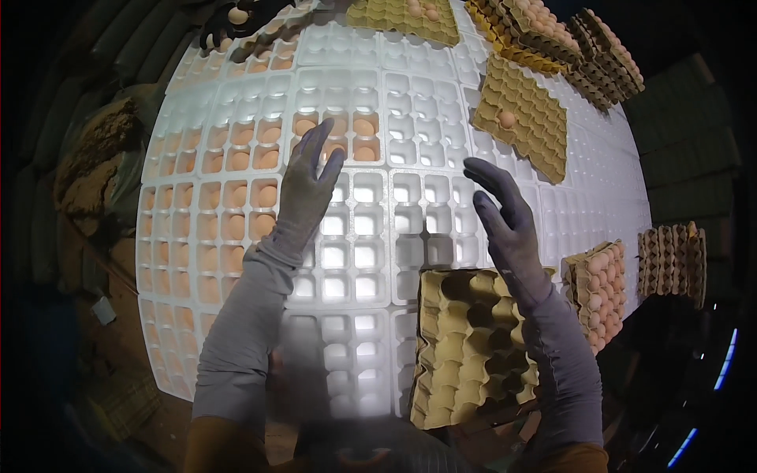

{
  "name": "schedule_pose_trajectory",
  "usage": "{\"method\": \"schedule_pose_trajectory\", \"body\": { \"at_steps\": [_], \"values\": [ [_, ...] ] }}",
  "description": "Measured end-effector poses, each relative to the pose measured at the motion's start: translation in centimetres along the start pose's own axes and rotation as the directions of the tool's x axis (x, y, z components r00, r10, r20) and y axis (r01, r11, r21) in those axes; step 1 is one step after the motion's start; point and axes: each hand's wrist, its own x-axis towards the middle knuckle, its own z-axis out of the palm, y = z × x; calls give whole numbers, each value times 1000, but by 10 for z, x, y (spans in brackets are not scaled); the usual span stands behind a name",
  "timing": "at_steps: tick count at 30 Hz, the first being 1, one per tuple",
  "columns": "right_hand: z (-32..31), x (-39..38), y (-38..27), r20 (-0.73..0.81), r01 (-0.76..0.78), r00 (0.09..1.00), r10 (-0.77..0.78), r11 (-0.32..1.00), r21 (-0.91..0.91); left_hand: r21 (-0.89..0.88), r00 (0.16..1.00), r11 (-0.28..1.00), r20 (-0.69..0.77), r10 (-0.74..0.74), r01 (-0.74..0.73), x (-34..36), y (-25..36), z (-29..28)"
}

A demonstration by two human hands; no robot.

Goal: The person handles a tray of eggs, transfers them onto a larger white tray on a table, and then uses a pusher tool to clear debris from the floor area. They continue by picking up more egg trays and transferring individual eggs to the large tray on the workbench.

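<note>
My left hand (307, 185), in a pale purple glove, has its fingers apart over white foam egg trays (288, 180), beside several brown eggs (364, 126) sitting in compartments. Its fingertips partly cover one egg, and I cannot make out whether they touch it. My right hand (509, 221), gloved alike, hangs open with curved fingers and nothing in them, above empty foam compartments. Just below it lies a yellowish cardboard egg tray (453, 351) with no eggs visible in it. Foam compartments at the left hold many eggs (235, 225).
Cardboard trays lie at the top (378, 16) and upper right (528, 98); stacks with eggs stand at the back right (536, 24) and right (603, 292). Another empty-looking stack (672, 260) is at far right. A co-worker's black-gloved hand (219, 30) holds an egg at the top left.
</note>
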Motion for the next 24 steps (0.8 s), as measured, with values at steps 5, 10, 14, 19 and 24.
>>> {"method": "schedule_pose_trajectory", "body": {
  "at_steps": [5, 10, 14, 19, 24],
  "values": [
    [-109, -192, 23, -257, -423, 886, 387, 901, -102, -40, 904, 949, 320, -283, 312, -186, 67, -19],
    [-108, -312, 61, -152, -573, 813, 562, 818, -47, -19, 849, 966, 483, -216, 257, -323, 118, 53],
    [-132, -289, 31, -139, -439, 891, 433, 899, -11, 112, 886, 931, 286, -364, 347, -335, 155, 84],
    [-134, -264, 11, -54, -124, 990, 127, 990, 61, -345, 874, 855, -158, -460, 388, -331, 177, 35],
    [-97, -259, -6, 16, -260, 965, 263, 936, 240, -265, 558, 939, -755, -344, 220, -331, 108, -87]
  ]
}}
